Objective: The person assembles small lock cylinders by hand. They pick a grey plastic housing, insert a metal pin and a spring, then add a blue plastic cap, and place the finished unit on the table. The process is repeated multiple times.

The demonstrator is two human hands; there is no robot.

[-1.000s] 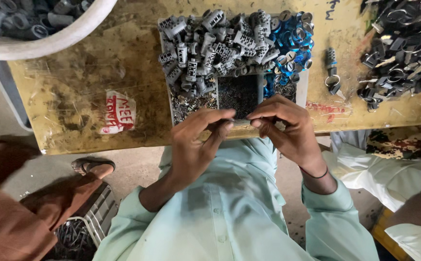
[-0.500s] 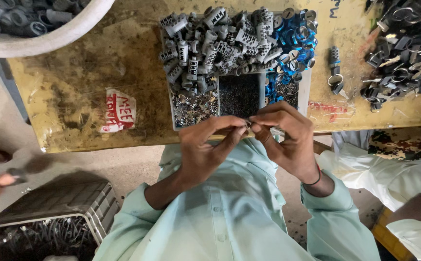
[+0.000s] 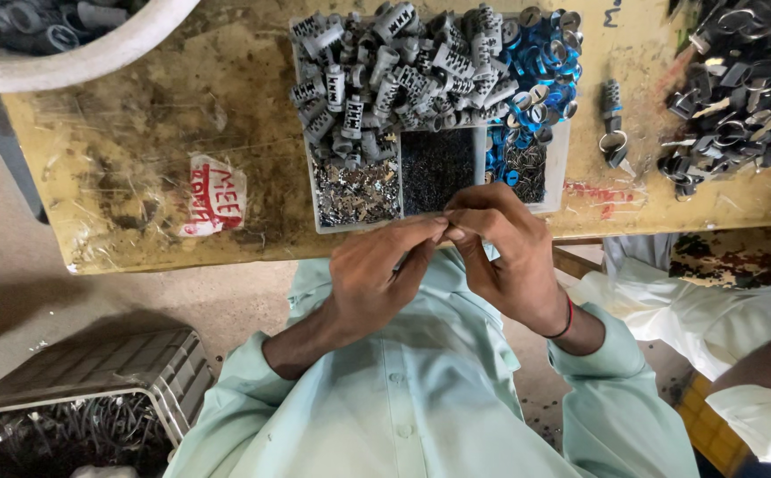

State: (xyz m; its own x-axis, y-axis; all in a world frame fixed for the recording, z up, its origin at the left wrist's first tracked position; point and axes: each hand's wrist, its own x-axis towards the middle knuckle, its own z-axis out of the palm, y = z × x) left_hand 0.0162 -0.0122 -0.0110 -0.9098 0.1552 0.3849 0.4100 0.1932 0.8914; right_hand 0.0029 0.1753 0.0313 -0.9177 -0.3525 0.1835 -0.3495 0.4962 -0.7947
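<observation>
My left hand (image 3: pixel 377 274) and my right hand (image 3: pixel 509 257) meet fingertip to fingertip just in front of the near edge of a worn yellow table (image 3: pixel 155 133). Both pinch a small grey part that the fingers mostly hide. Directly beyond them sits a clear divided tray (image 3: pixel 559 168). It holds grey ribbed cylinders (image 3: pixel 385 71), blue rings (image 3: pixel 540 62), small silvery metal bits (image 3: pixel 354 190) and tiny dark pins (image 3: pixel 439 168).
A white basin (image 3: pixel 93 57) of grey parts stands at the far left and a heap of black parts (image 3: pixel 740 80) at the far right. A red-and-white label (image 3: pixel 213 196) is stuck on the table. A grey crate (image 3: pixel 76 398) sits at lower left, another person's white sleeve (image 3: pixel 757 407) at right.
My hands have drawn closer together and shifted slightly toward me. A person in brown at the lower left has gone from view, uncovering the grey crate.
</observation>
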